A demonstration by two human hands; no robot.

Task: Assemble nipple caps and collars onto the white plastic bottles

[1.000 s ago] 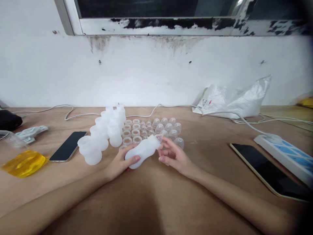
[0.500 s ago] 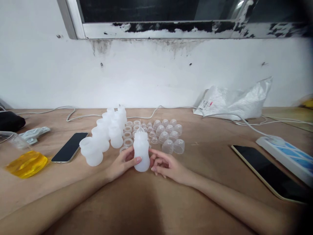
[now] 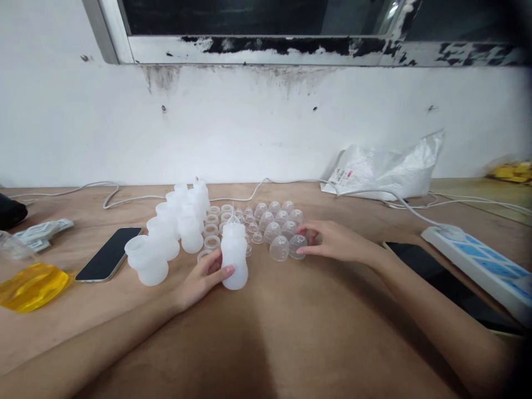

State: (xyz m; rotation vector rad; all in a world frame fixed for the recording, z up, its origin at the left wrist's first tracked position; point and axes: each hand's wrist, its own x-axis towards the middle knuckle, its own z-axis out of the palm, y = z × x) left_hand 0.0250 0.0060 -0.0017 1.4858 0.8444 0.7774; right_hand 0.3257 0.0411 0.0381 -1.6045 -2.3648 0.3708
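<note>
A milky white baby bottle stands upright in front of me, topped with a ring and a clear nipple. My left hand is wrapped round its left side, thumb across the front. Farther right, my right hand has its fingertips around a clear dome cap, the nearest right one in a group of several. Open white bottles form rows to the left. Between them and the caps lie white rings and small clear nipples.
A phone and a yellow liquid pouch lie at left. On the right are a dark tablet-like device, partly behind my forearm, and a power strip. A white plastic bag and a cable lie along the wall.
My right hand has left the bottle's side and moved right and away from me to the nearest right dome cap. My left hand still holds the bottle. The whole view has shifted slightly.
</note>
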